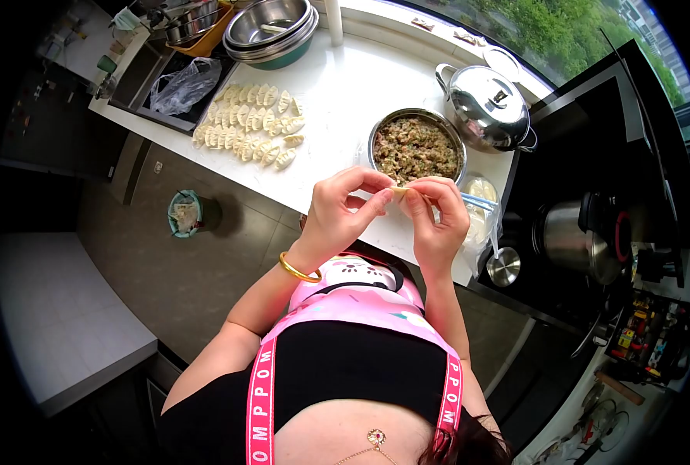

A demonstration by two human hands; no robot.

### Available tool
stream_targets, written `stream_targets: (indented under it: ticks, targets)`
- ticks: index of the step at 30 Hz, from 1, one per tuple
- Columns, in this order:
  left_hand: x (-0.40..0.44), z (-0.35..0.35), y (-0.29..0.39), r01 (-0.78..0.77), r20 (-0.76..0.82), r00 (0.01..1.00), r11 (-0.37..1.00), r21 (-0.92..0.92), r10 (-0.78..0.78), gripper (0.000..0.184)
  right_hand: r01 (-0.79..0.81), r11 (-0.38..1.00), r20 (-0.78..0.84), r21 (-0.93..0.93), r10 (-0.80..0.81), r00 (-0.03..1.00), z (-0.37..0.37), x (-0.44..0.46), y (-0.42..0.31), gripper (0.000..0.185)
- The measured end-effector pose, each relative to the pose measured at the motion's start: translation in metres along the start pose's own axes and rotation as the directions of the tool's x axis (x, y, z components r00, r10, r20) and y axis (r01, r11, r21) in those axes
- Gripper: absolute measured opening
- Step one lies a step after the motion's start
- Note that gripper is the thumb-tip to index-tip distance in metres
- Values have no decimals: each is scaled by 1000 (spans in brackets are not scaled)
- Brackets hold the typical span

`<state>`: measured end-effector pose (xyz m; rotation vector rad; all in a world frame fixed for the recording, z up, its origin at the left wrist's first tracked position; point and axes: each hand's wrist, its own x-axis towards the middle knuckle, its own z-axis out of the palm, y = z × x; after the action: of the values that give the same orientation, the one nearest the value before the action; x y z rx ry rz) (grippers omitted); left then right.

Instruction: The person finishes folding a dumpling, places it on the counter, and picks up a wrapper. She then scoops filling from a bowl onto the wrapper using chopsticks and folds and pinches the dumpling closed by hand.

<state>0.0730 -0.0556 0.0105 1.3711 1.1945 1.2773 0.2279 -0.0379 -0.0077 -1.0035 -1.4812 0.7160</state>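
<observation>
My left hand [343,208] and my right hand [436,218] meet over the counter's front edge. Between their fingertips they pinch a small pale dumpling [398,190], mostly covered by the fingers. Just beyond the hands stands a metal bowl [462,159] of minced filling [416,146]. Blue-and-white chopsticks [478,201] show beside my right hand. To their right lies a clear plastic bag [481,225] with pale round wrappers in it. Several rows of folded dumplings [248,124] sit on the counter at the left.
A lidded steel pot [488,108] stands behind the filling. Stacked metal bowls [271,35] and a sink [182,89] with a plastic bag are at the far left. At the right is a black stove [546,182] with a pot [574,236]. A bin [194,215] stands on the floor.
</observation>
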Motion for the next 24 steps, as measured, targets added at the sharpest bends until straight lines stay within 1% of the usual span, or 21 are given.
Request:
stream_targets:
  ticks: [1, 3, 5, 7, 8, 9, 10, 11, 12, 13, 14, 16, 18, 21, 22, 23, 24]
  targets:
    - [-1, 0, 0, 42, 6, 999, 998, -40, -42, 12, -1, 1000, 0, 0, 1, 1000, 1, -1, -2, 4]
    - [-2, -1, 1, 43, 1, 999, 998, -36, -43, 11, -135, 981, -18, 138, 139, 990, 4, -2, -9, 5]
    - [-2, -1, 2, 38, -7, 999, 999, -32, -38, 10, -141, 976, -27, 163, 148, 989, 6, -3, -10, 5]
    - [-2, 1, 4, 15, -50, 999, 999, 45, -12, 8, -147, 971, -35, 189, 157, 987, 6, -4, -11, 6]
    - [-2, 1, 3, 14, -51, 999, 999, 45, -12, 8, -95, 989, -14, 115, 97, 995, 4, -3, -12, 8]
    - [-2, 2, 3, -37, -77, 996, 993, 108, 46, 7, -39, 998, 11, 42, 39, 999, 2, -3, -12, 9]
    - [-1, 2, 2, -86, -99, 990, 981, 172, 105, 7, -38, 998, 12, 42, 38, 999, 2, -3, -11, 9]
    - [-1, 3, 3, -87, -100, 989, 981, 172, 105, 7, 15, 1000, 44, 13, -15, 999, 1, -3, -10, 11]
    - [-1, 3, 3, -122, -97, 985, 977, 174, 140, 8, 68, 998, 78, -14, -67, 995, 1, -4, -8, 13]
    - [-1, 3, 4, -157, -94, 980, 972, 176, 176, 10, 69, 998, 79, -15, -67, 995, 1, -4, -8, 13]
    - [-1, 3, 4, -158, -94, 980, 972, 176, 176, 10, 50, 999, 65, -9, -49, 997, 1, -4, -7, 14]
    - [-1, 2, 2, -251, -35, 965, 954, 166, 260, 14, 32, 999, 50, -4, -32, 998, 2, -3, -7, 15]
    - [-2, 2, 3, -243, -31, 968, 957, 161, 251, 14, -73, 993, -9, 96, 75, 997, 4, -2, -11, 18]
    - [-2, 1, 3, -240, -9, 970, 957, 161, 245, 14, -97, 992, 0, 87, 97, 995, 3, 0, -16, 18]
    - [-2, 1, 3, -246, 10, 969, 955, 166, 247, 15, -96, 992, 0, 87, 97, 995, 3, 1, -15, 18]
    - [-3, 3, 3, -245, 10, 969, 955, 165, 247, 15, -32, 999, 25, 24, 31, 999, 1, 1, -13, 18]
    - [-4, 5, 3, -217, -35, 974, 969, 121, 222, 17, 35, 999, 54, -38, -33, 998, 0, 2, -11, 18]
